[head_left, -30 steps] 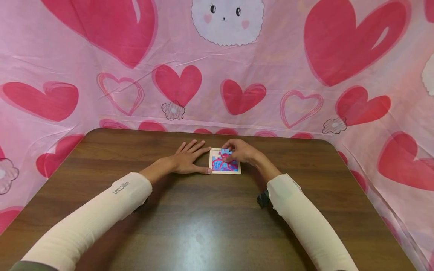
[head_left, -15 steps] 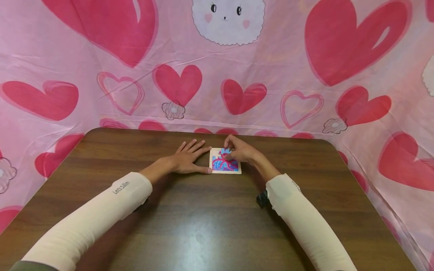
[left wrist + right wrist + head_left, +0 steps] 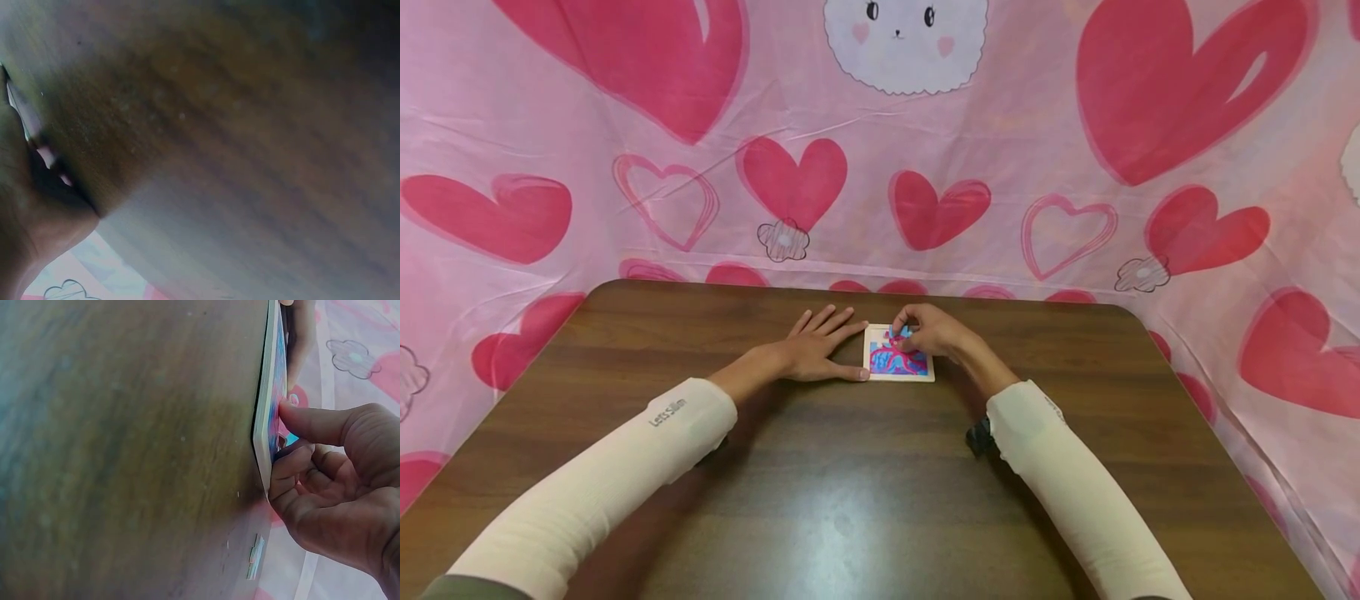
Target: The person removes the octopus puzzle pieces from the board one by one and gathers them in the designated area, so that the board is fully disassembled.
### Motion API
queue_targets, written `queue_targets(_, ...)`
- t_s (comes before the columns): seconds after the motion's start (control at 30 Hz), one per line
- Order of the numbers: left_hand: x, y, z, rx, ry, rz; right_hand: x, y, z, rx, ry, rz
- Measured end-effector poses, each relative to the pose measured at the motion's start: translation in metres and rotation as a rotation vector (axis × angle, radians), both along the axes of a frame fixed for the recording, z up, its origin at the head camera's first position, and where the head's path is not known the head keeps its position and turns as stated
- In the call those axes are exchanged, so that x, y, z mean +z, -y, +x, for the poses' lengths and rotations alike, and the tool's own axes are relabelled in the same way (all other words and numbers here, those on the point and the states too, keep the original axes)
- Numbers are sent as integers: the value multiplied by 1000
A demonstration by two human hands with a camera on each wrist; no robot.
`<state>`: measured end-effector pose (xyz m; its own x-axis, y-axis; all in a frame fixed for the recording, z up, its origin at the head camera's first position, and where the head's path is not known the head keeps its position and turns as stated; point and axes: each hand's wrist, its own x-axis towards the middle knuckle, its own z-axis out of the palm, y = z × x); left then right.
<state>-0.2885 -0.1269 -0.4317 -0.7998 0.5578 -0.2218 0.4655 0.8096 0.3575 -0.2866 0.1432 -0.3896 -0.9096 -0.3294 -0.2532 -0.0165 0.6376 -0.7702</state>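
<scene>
A square jigsaw puzzle (image 3: 887,363) in a pale wooden tray frame (image 3: 901,379) lies near the table's far side; its picture is blue and pink. My left hand (image 3: 811,353) lies flat with fingers spread, thumb and forefinger touching the frame's left edge. Over the puzzle's upper right, my right hand (image 3: 936,332) pinches a blue and pink puzzle piece (image 3: 895,334) between thumb and forefinger. In the right wrist view, the right hand (image 3: 340,481) has its other fingers curled by the tray's edge. Part of the puzzle's right side is hidden under this hand.
A small loose puzzle piece (image 3: 255,556) lies on the table beyond the tray in the right wrist view. The brown wooden table (image 3: 820,475) has a pink heart-print cloth (image 3: 865,125) hanging behind it and at the sides.
My right forefinger lifted half a second ago and has come back down at the puzzle's top, with the piece under the fingertips. The left hand stays put against the frame.
</scene>
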Motion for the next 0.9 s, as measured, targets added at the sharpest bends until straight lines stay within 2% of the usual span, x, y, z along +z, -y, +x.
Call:
queue_targets(0.17, -1, -1, -2, 0, -9, -9, 1, 0, -1, -6, -1, 12)
queue_targets(0.5, 10, -1, 5, -11, 0, 2, 2, 2, -4, -10, 9, 31)
queue_targets(0.67, 4, -1, 2, -12, 4, -5, 1, -1, -5, -18, 12, 45)
queue_targets(0.8, -3, -1, -2, -14, -6, -9, -1, -7, -5, -9, 38, -11)
queue_targets(0.9, -4, -1, -2, -7, -7, -6, -3, -12, -4, 6, 53, -74)
